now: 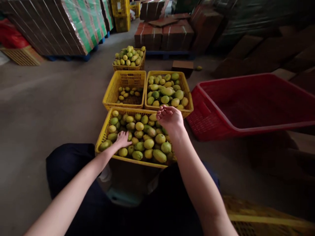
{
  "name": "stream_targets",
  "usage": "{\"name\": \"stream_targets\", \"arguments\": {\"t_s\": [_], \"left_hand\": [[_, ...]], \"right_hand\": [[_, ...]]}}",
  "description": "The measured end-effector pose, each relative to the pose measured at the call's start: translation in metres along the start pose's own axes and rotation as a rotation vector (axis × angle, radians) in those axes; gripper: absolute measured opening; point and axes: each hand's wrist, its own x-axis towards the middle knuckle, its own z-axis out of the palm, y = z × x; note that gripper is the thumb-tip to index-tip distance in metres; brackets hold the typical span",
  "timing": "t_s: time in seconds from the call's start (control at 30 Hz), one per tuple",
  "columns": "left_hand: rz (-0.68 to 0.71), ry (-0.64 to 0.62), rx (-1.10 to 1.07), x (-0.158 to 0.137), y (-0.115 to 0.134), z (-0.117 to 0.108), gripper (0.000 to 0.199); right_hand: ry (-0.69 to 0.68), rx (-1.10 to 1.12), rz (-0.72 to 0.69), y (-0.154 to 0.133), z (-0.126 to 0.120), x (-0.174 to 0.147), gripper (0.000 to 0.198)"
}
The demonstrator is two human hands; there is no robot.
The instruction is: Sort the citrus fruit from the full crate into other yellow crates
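A yellow crate [141, 163] full of green and yellow lemons [148, 144] stands right in front of me. Over its left part, my left hand [122, 139] rests on the fruit with fingers and thumb apart, around the near side of a greenish lemon [129, 136]; a firm grip is not visible. My right hand [170, 117] is raised above the crate's far right corner. Its palm is turned inward, the fingers are loosely bent and apart, and no fruit shows in it.
Behind stand a yellow crate [107, 93] with a few small lemons, another [189, 98] filled with larger ones, and a heaped crate [141, 66] farther back. A large red bin [209, 113] is to the right. Strapped cartons [177, 37] and wrapped pallets [81, 26] line the back.
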Motion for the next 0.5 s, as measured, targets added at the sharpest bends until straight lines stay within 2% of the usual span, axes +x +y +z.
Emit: {"name": "stream_targets", "arguments": {"t_s": [0.1, 0.2, 0.27, 0.33, 0.37, 0.4, 0.47, 0.5], "left_hand": [[-0.016, 0.020, -0.014, 0.005, 0.001, 0.002, 0.031], [-0.021, 0.029, -0.022, 0.005, 0.012, -0.004, 0.030], [-0.114, -0.013, -0.123, 0.000, 0.028, -0.016, 0.021], [-0.340, -0.141, -0.415, -0.008, 0.052, -0.034, 0.008], [-0.442, -0.237, -0.626, -0.014, 0.066, -0.045, 0.011], [-0.474, -0.287, -0.708, -0.020, 0.080, -0.056, 0.022], [-0.475, -0.320, -0.859, -0.034, 0.108, -0.077, 0.044], [-0.467, -0.329, -1.004, -0.042, 0.120, -0.087, 0.051]], "right_hand": [[0.037, -0.033, 0.007, 0.009, -0.001, -0.003, 0.018], [0.073, -0.061, 0.024, 0.017, -0.003, -0.007, 0.018], [0.094, -0.082, 0.031, 0.021, -0.006, -0.008, 0.018], [0.100, -0.110, 0.044, 0.025, -0.009, -0.007, 0.019], [0.097, -0.121, 0.052, 0.027, -0.011, -0.006, 0.019], [0.090, -0.131, 0.060, 0.029, -0.014, -0.003, 0.018], [0.066, -0.156, 0.072, 0.034, -0.019, 0.003, 0.017], [0.046, -0.186, 0.071, 0.036, -0.022, 0.008, 0.016]]}}
